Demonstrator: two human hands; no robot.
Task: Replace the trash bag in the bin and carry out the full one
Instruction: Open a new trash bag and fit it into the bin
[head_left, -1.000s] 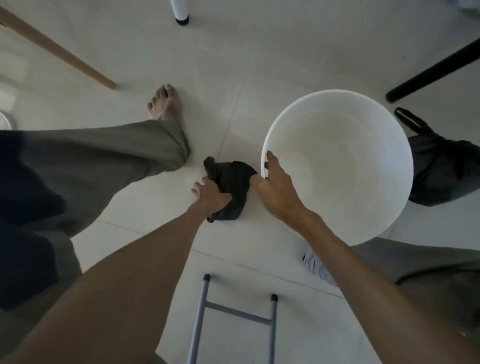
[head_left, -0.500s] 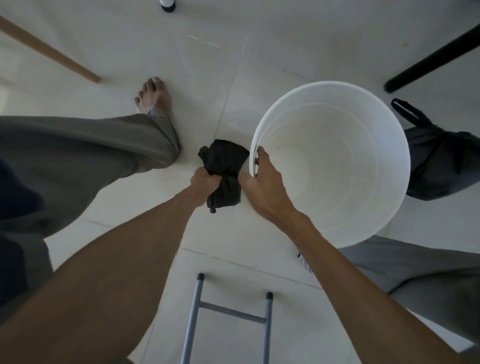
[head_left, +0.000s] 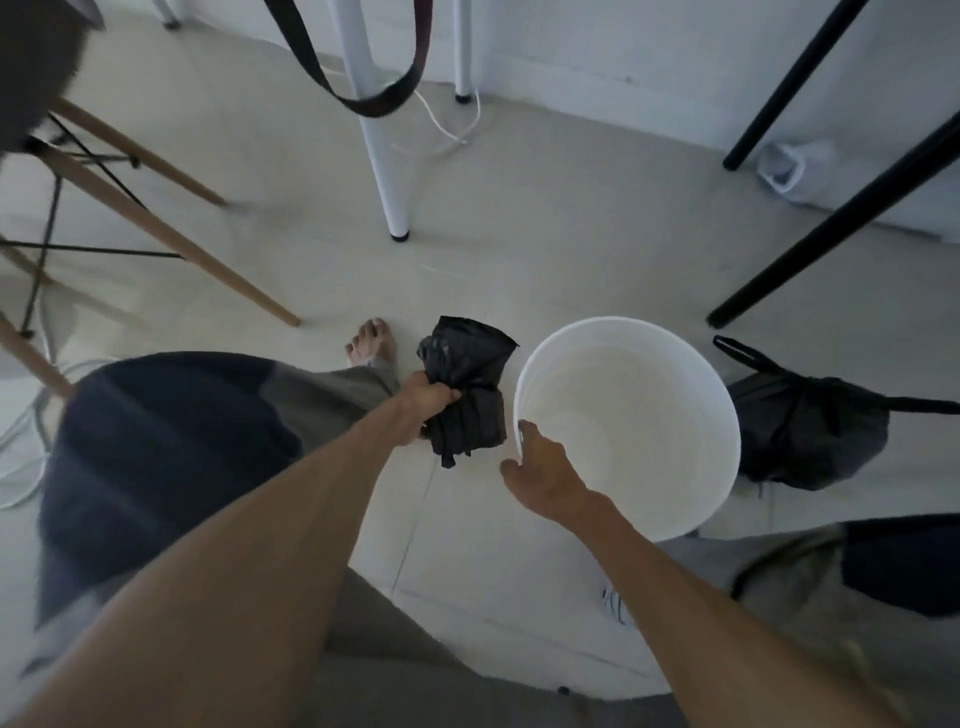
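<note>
Fresh bag (head_left: 464, 387) has come up off the floor since a second ago, still bunched, not unfolded; view has tilted up too. So lining hasn't started. Left hand (head_left: 427, 404) is fisted around the bag's middle. Right hand (head_left: 540, 470) pinches the near rim of the empty bin (head_left: 670, 499), thumb outside. Full bag (head_left: 800, 431) sits tied on the floor just beyond the bin.

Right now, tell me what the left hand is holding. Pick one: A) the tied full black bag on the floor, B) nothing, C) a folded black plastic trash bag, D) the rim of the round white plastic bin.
C: the left hand is clenched around the folded black plastic trash bag beside the round white plastic bin, whose near rim the right hand grips.
</note>
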